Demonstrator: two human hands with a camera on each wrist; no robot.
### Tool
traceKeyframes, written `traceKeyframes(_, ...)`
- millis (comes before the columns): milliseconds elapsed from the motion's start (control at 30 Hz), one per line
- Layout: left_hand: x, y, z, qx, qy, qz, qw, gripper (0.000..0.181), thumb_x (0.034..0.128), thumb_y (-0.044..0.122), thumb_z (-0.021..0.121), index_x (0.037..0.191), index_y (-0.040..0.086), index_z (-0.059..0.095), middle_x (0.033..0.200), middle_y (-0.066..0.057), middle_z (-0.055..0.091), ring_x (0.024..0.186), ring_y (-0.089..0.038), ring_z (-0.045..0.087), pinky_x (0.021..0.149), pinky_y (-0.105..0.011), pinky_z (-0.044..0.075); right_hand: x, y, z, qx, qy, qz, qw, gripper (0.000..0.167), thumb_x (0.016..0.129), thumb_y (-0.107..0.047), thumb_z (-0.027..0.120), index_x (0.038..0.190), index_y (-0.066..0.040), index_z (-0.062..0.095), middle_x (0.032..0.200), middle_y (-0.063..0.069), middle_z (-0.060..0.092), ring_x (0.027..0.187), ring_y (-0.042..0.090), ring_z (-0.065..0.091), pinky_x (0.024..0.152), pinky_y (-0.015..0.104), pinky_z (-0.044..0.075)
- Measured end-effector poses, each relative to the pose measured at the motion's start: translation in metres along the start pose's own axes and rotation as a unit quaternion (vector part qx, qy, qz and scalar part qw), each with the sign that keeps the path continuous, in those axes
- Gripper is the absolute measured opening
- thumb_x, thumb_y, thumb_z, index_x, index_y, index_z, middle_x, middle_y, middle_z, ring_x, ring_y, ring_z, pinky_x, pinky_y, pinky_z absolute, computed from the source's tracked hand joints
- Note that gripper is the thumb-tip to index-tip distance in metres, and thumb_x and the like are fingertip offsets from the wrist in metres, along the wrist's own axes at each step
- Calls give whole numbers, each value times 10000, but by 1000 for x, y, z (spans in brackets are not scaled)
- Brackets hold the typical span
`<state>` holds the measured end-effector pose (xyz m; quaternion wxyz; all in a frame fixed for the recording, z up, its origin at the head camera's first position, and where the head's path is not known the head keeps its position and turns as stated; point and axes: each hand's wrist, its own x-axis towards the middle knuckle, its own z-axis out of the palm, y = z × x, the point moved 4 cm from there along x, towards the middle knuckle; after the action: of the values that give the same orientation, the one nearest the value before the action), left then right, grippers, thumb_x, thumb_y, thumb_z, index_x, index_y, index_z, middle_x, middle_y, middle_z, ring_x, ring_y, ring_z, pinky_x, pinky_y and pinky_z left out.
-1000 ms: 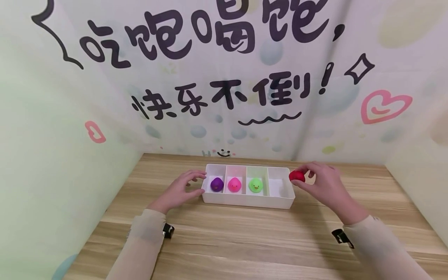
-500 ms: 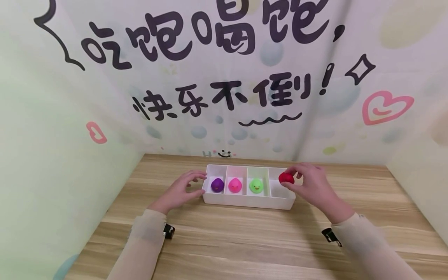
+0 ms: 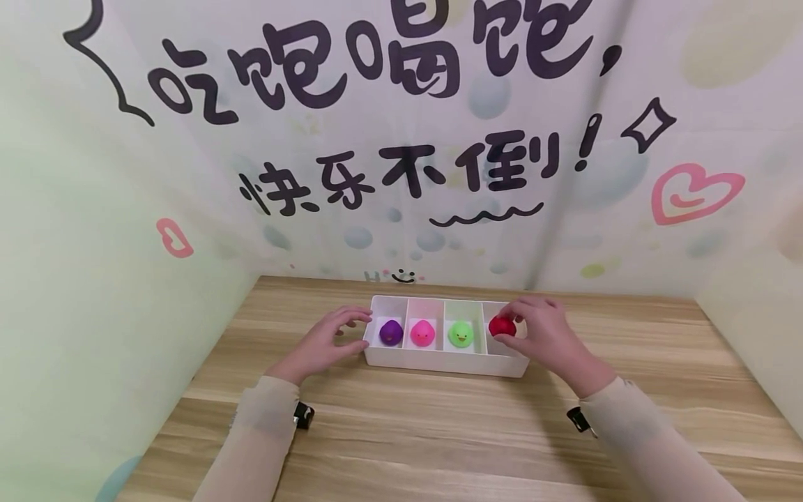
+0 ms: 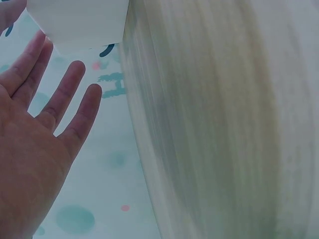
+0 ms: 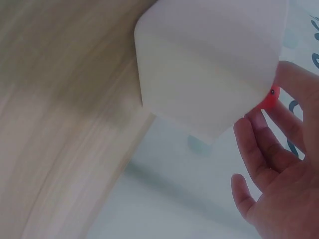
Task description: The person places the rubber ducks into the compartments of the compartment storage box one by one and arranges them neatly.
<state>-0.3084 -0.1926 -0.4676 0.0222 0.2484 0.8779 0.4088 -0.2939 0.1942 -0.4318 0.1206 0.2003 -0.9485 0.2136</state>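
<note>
A long white tray (image 3: 445, 363) with compartments in a row stands on the table. My right hand (image 3: 552, 341) pinches a small red toy (image 3: 502, 326) between thumb and fingers, inside or just over the rightmost compartment. In the right wrist view, the tray's end wall (image 5: 199, 74) hides most of the red toy (image 5: 270, 99). At the other end, my left hand (image 3: 322, 344) touches the tray's left side with thumb and fingertips; its fingers (image 4: 68, 87) look fairly straight and spread. The other compartments hold a purple toy (image 3: 391, 332), a pink toy (image 3: 422, 333) and a green chick toy (image 3: 461, 335).
The wood-grain table (image 3: 401, 432) stretches in front of the tray and to both sides. Behind it hangs a pale printed cloth (image 3: 401, 237) with large dark characters. A pale wall (image 3: 125, 314) borders the table on the left.
My right hand has carried the red toy leftward, from beside the tray's right end to the rightmost compartment, and lowered it slightly. The left hand has stayed at the tray's left end.
</note>
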Motion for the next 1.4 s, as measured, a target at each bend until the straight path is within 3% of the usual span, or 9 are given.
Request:
traceKeyframes(433,0,-2,1,8,-23,-101,9999,504,932,237,770,1396,130,604,1484,-68,567,1242,-408,586,1021,-608,502,8,8,17,-227,-599,-64,9979,300,759,-248,929,954,-168,714,903,-27,677,927,213,613,1033,660,303)
traceKeyframes(833,-1,-2,1,-3,-39,-164,9999,507,934,209,768,1403,118,597,1477,-66,569,1245,-398,581,1025,-611,500,17,8,29,-699,-1281,153,9892,347,740,-306,944,965,-172,716,889,-35,725,867,172,629,1047,696,322)
traceKeyframes(1067,-1,-3,2,50,-40,-166,9998,502,938,186,760,1403,100,591,1475,-72,571,1248,-399,579,1026,-614,500,18,7,32,-867,-1436,227,9856,348,743,-297,944,957,-169,703,896,-21,723,878,188,631,1075,721,316)
traceKeyframes(1267,1,-4,1,258,37,22,9997,501,929,223,770,1385,93,606,1446,-70,596,1234,-401,591,1014,-607,510,20,3,30,-965,-1437,98,9849,332,745,-282,943,945,-152,711,903,-5,721,876,189,631,1049,713,334)
traceKeyframes(1400,2,-3,0,322,23,107,9994,488,929,220,769,1371,82,614,1462,-78,586,1248,-418,585,1030,-624,497,19,2,30,-707,-1461,163,9866,296,774,-283,923,954,-157,725,911,-13,713,888,185,617,1044,711,330)
